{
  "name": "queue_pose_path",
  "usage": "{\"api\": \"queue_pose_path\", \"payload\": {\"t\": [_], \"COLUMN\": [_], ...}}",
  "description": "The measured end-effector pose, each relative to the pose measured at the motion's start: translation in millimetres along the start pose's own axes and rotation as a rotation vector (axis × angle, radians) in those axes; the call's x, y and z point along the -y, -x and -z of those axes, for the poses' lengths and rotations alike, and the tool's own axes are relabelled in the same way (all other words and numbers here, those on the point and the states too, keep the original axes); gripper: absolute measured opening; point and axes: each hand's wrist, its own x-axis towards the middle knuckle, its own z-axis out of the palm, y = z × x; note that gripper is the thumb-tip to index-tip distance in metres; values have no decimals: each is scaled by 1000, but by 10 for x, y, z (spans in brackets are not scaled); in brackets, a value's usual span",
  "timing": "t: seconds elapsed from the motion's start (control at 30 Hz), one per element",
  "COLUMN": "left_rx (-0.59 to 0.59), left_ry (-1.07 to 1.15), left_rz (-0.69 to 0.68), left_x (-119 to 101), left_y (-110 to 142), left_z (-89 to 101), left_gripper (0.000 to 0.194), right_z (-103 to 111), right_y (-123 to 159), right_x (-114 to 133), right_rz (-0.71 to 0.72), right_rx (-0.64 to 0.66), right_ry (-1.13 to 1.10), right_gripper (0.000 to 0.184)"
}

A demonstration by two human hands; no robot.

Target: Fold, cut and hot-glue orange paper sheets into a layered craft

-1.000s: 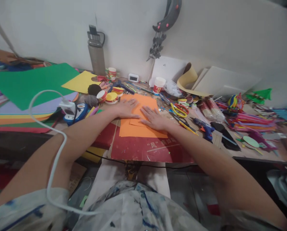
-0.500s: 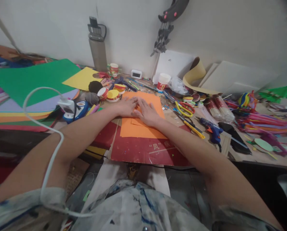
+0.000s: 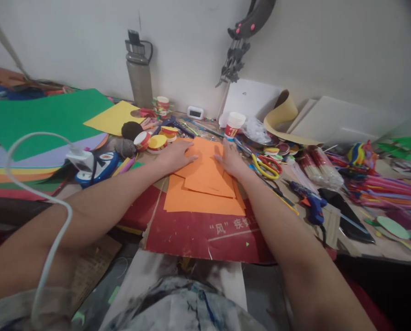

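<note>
Two orange paper sheets lie on a red cardboard board [image 3: 205,234] at the table's front. The upper, smaller orange paper [image 3: 207,172] sits askew on the larger orange sheet [image 3: 198,202]. My left hand [image 3: 172,157] grips the upper paper's far left edge, fingers curled onto it. My right hand [image 3: 231,158] holds its far right edge the same way. Both forearms reach forward from the bottom of the view.
Yellow-handled scissors [image 3: 265,166] and a blue glue gun [image 3: 310,202] lie right of the paper. Tape rolls [image 3: 157,142], a white cup [image 3: 233,125] and a steel bottle [image 3: 138,76] stand behind. Coloured sheets [image 3: 43,115] pile up at left, and a white cable [image 3: 36,193] crosses my left arm.
Both hands were pressed flat together on the orange paper. They have moved apart to the upper sheet's far edges, and that sheet now lies turned and shifted on the lower one.
</note>
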Motion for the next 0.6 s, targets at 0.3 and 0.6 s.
{"api": "queue_pose_path", "payload": {"t": [0.3, 0.6], "left_rx": [-74, -164], "left_ry": [20, 362], "left_rz": [58, 106], "left_x": [14, 141], "left_y": [24, -45], "left_z": [-47, -143], "left_gripper": [69, 77], "right_z": [-13, 160], "right_y": [-13, 40], "right_x": [-72, -49], "right_rz": [34, 64], "right_rx": [-209, -402], "right_ry": [-17, -201], "right_gripper": [79, 69]}}
